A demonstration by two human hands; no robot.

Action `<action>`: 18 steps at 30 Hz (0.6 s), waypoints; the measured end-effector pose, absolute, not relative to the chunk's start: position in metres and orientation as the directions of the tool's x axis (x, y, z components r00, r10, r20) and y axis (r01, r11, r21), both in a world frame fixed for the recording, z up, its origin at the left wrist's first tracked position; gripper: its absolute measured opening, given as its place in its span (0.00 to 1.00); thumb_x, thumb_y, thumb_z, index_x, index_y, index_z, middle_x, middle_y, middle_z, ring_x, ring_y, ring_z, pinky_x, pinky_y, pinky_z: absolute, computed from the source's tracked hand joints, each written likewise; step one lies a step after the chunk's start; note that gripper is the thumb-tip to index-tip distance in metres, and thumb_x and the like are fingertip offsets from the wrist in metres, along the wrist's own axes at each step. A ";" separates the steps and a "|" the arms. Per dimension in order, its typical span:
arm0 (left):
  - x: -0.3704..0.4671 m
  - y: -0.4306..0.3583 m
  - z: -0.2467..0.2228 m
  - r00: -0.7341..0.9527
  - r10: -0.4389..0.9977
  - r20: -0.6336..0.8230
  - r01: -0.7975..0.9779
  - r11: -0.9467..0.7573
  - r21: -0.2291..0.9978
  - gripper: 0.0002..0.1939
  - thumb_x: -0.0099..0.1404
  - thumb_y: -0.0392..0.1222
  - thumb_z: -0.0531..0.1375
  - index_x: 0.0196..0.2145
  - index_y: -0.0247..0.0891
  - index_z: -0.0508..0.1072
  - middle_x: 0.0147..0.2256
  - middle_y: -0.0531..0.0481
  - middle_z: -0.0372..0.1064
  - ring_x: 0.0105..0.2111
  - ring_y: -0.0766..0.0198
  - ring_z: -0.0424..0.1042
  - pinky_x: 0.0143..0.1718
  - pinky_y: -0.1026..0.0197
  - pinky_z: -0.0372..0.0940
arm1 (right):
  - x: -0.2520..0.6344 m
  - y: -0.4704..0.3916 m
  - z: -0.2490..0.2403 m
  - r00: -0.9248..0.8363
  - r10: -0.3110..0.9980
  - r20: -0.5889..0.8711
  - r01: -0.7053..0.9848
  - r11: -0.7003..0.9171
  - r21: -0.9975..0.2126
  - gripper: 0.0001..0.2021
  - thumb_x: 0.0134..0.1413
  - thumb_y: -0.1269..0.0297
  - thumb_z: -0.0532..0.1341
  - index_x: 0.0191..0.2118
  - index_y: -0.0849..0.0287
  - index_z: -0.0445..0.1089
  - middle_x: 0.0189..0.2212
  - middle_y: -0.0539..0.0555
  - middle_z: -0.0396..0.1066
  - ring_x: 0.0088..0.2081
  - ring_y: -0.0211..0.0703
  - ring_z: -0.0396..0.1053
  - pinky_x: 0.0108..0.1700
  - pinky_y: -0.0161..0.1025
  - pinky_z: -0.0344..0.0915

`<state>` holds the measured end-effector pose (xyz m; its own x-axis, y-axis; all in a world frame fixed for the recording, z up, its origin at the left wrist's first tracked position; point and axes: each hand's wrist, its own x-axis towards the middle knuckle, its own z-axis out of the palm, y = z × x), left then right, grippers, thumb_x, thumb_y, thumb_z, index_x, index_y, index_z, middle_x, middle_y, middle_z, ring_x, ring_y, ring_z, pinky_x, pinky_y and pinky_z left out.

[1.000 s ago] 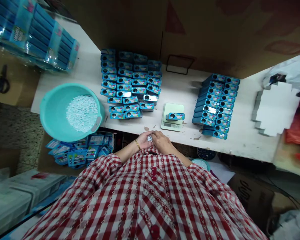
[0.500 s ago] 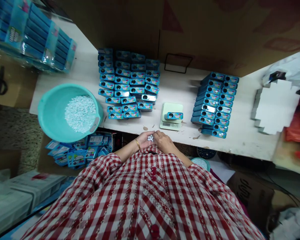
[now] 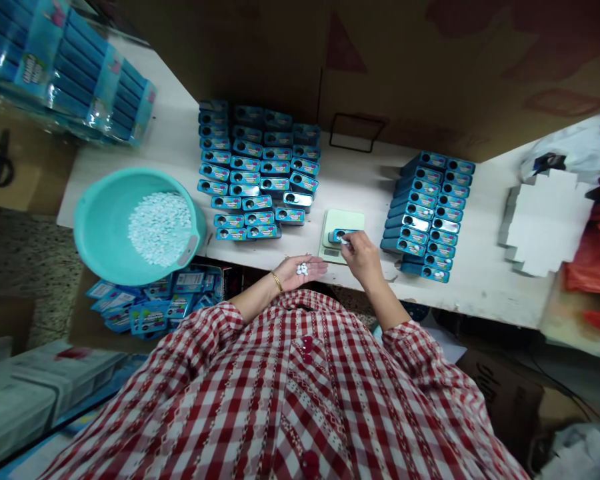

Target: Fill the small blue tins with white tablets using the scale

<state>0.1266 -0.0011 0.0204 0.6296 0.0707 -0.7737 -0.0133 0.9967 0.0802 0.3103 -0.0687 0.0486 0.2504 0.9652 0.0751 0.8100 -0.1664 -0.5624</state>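
My left hand [image 3: 291, 275] lies palm up near the table's front edge, fingers stretched out, holding several small white candies [image 3: 303, 269] on the palm. My right hand [image 3: 364, 257] reaches over the scale [image 3: 351, 218], its fingers pinched at a small blue tin [image 3: 335, 235]. A bit of white shows at those fingertips, seemingly a candy. The tin lies on the scale's pale green plate, partly covered by the right hand. To the left, a turquoise tub [image 3: 105, 230] contains a heap of the same white candies [image 3: 160, 228].
Rows of blue tins [image 3: 245, 177] stand left of the scale, and more tins [image 3: 413, 200] stand to its right. A large cardboard box [image 3: 280, 53] looms behind. Flat white cartons [image 3: 547, 223] lie far right. Below the tub, a box holds blue packets [image 3: 150, 317].
My right hand has left my left palm and moved up and right to the tin on the scale. My left hand's fingers have straightened, with the white candies still on the palm.
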 end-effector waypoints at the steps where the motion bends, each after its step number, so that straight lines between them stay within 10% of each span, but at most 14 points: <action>1: 0.127 -0.001 0.020 0.628 0.079 -0.774 -0.025 0.996 0.082 0.15 0.65 0.36 0.49 0.35 0.24 0.73 0.35 0.34 0.74 0.38 0.57 0.73 0.46 0.56 0.64 | 0.314 -0.065 0.047 0.254 0.965 0.063 0.826 -0.182 -0.533 0.07 0.53 0.70 0.54 0.37 0.60 0.67 0.34 0.56 0.69 0.30 0.40 0.66 0.33 0.37 0.65; 18: 0.111 0.000 0.014 0.618 0.126 -0.776 -0.096 0.992 0.085 0.13 0.64 0.34 0.50 0.35 0.25 0.74 0.34 0.36 0.74 0.37 0.59 0.74 0.43 0.58 0.66 | 0.333 -0.087 0.048 0.576 0.770 0.276 0.657 -0.235 -0.716 0.09 0.56 0.64 0.54 0.35 0.57 0.72 0.31 0.53 0.73 0.35 0.41 0.70 0.40 0.40 0.66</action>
